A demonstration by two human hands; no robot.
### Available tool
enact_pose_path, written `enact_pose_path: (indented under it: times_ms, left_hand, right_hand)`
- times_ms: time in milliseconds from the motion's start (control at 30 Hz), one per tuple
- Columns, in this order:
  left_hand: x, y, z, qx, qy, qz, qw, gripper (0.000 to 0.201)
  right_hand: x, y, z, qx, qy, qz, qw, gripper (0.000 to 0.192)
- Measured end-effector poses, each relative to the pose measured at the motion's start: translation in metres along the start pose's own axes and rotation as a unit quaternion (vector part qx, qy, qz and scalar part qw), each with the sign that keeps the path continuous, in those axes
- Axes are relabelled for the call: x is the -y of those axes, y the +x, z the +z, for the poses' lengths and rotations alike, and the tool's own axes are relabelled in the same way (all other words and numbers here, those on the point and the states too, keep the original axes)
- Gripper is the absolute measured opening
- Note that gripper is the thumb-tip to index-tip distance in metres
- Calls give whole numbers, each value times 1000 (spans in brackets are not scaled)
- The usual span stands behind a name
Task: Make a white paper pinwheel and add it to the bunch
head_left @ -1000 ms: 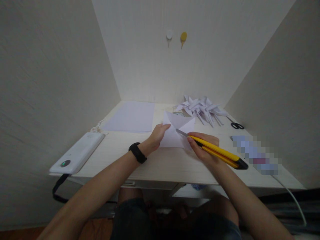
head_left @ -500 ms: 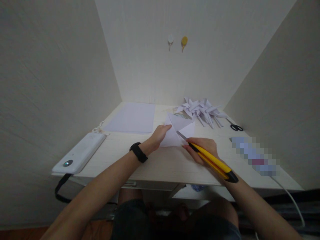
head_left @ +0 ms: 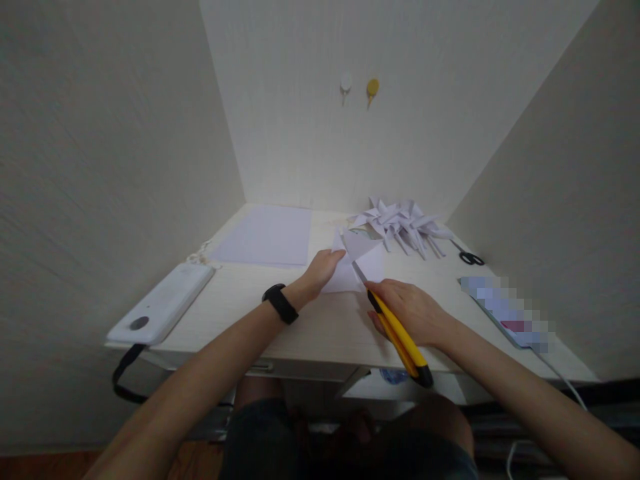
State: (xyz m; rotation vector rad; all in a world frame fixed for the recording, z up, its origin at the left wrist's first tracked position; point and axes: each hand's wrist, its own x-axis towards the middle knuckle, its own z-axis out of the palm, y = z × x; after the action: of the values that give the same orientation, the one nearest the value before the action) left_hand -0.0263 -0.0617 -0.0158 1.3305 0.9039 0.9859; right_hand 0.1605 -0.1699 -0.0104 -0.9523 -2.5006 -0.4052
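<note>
A folded white paper (head_left: 357, 263) lies near the middle of the pale desk (head_left: 305, 320). My left hand (head_left: 323, 270), with a black band on its wrist, presses down on the paper's left edge. My right hand (head_left: 413, 310) grips a yellow and black utility knife (head_left: 397, 330). The knife's bare blade rests on the paper along a fold, pointing away from me, and its handle end points toward my lap.
A flat stack of white sheets (head_left: 265, 235) lies at the back left. Several folded paper pinwheels (head_left: 400, 223) are heaped at the back right, with black scissors (head_left: 467, 255) beside them. A white device (head_left: 160, 305) sits at the left edge, and a blurred flat object (head_left: 505, 310) with a cable lies at the right.
My right hand has swung the knife so that its handle points toward me instead of to the right, and the blade has drawn nearer along the paper. The left hand stays on the paper.
</note>
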Motion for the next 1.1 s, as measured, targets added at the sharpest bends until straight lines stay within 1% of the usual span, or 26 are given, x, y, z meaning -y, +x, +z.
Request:
enact_pose_path:
  times_ms: [167, 300, 400, 500, 567, 633, 700, 833, 900, 967, 1000, 1100]
  left_hand:
    - [3, 2, -1, -20, 31, 9, 999, 26]
    - [7, 5, -4, -28, 85, 37, 995, 30]
    - [9, 6, -5, -32, 132, 61, 989, 36]
    - [9, 6, -5, -41, 190, 81, 978, 38]
    - [8, 5, -5, -43, 237, 95, 966, 39]
    - [7, 4, -5, -47, 273, 112, 954, 39]
    - [5, 4, -6, -52, 292, 123, 947, 39]
    - [4, 4, -7, -53, 290, 114, 949, 39]
    - [3, 5, -7, -50, 284, 106, 952, 38]
    - [3, 4, -6, -48, 278, 100, 954, 38]
    - [3, 4, -5, -48, 275, 100, 955, 38]
    - [4, 2, -3, -51, 266, 111, 956, 38]
  right_hand:
    - [-2, 2, -1, -23, -40, -24, 999, 37]
    - [-3, 5, 1, -64, -73, -28, 995, 35]
    - [-1, 6, 10, -107, -79, -9, 991, 36]
    - [5, 8, 24, -171, -80, 33, 981, 34]
    - [8, 10, 30, -198, -75, 58, 976, 31]
    - [9, 12, 31, -191, -61, 67, 977, 32]
    - [7, 14, 26, -152, -35, 58, 986, 35]
    - [0, 12, 8, -49, 1, 5, 999, 38]
    - [-4, 9, 2, -26, -16, -16, 999, 37]
    - [-6, 6, 3, -35, -41, -22, 998, 36]
    - [-5, 5, 6, -52, -52, -19, 997, 36]
    - [1, 3, 21, -137, -77, 14, 988, 37]
